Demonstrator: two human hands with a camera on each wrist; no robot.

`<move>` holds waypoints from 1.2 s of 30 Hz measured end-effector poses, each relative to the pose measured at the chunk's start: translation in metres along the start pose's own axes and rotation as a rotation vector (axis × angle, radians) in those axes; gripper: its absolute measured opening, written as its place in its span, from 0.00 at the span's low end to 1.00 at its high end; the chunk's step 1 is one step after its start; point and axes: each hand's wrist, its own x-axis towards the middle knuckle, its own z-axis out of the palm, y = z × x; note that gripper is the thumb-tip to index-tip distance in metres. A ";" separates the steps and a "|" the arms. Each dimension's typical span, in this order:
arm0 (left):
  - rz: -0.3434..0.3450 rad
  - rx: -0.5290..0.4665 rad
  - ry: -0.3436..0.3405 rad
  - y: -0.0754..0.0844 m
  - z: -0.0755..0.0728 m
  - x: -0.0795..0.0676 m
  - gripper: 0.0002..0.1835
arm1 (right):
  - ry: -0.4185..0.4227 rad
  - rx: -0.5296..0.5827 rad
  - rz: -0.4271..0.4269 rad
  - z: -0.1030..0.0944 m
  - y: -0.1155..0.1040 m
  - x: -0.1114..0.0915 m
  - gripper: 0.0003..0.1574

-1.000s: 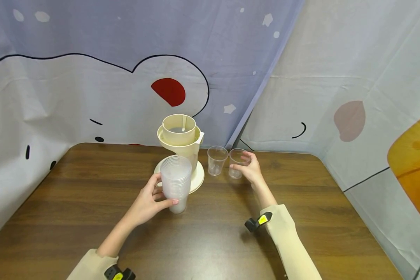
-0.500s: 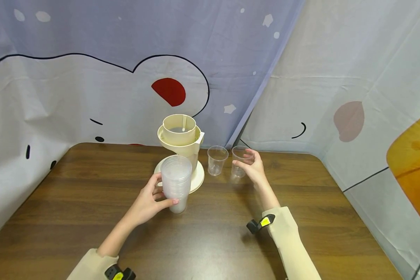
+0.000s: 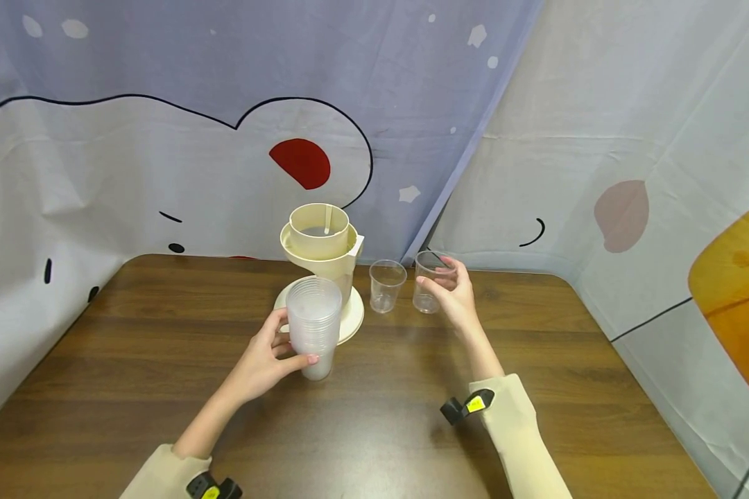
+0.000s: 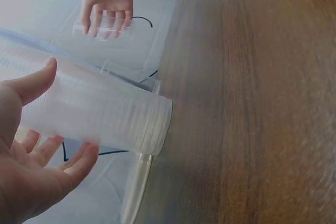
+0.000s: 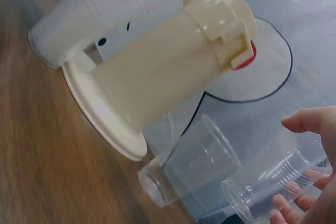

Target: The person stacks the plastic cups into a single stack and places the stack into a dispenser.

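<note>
My left hand (image 3: 259,364) grips a tall stack of clear plastic cups (image 3: 315,329), thumb on the near side and fingers round the left. The stack stands upright, its bottom at the table in the left wrist view. My right hand (image 3: 454,298) holds a single clear plastic cup (image 3: 426,299) near its rim, between thumb and fingers. Whether this cup's base touches the table I cannot tell. Just left of it stands another clear plastic cup (image 3: 384,290), apart from both hands. In the right wrist view, the held cup (image 5: 262,177) shows beside the standing cup (image 5: 194,158).
Behind the stack, a cream cup dispenser (image 3: 342,267) with an open round top stands on a round base (image 3: 352,320). The brown wooden table (image 3: 374,430) ends at a patterned curtain (image 3: 181,166) at the back. Another curtain hangs on the right.
My right hand has moved the single cup slightly back and to the right. The left hand, the stack and the standing cup have stayed in place.
</note>
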 end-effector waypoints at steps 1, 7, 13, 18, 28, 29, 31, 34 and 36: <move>0.000 0.000 0.001 0.000 0.000 0.000 0.42 | 0.000 0.001 -0.012 0.001 -0.002 -0.002 0.44; 0.002 0.001 -0.002 0.000 0.000 -0.001 0.42 | 0.012 0.046 -0.082 0.007 -0.017 -0.011 0.43; 0.008 0.003 -0.004 0.000 0.000 0.000 0.42 | -0.011 0.101 -0.160 0.016 -0.036 -0.021 0.41; 0.007 0.004 -0.004 -0.001 0.000 0.000 0.42 | -0.008 0.125 -0.212 0.025 -0.047 -0.025 0.41; -0.002 0.002 -0.006 -0.002 0.000 0.000 0.42 | -0.020 0.111 -0.264 0.035 -0.063 -0.034 0.41; 0.000 0.002 -0.007 -0.002 0.000 0.000 0.42 | -0.021 0.111 -0.269 0.035 -0.065 -0.035 0.40; 0.003 0.000 -0.009 -0.003 0.000 0.001 0.41 | -0.027 0.111 -0.277 0.036 -0.069 -0.037 0.40; 0.003 -0.002 -0.010 -0.004 0.000 0.002 0.41 | -0.035 0.107 -0.302 0.038 -0.076 -0.040 0.39; 0.004 -0.002 -0.009 -0.004 0.000 0.002 0.41 | -0.041 0.107 -0.321 0.039 -0.080 -0.043 0.39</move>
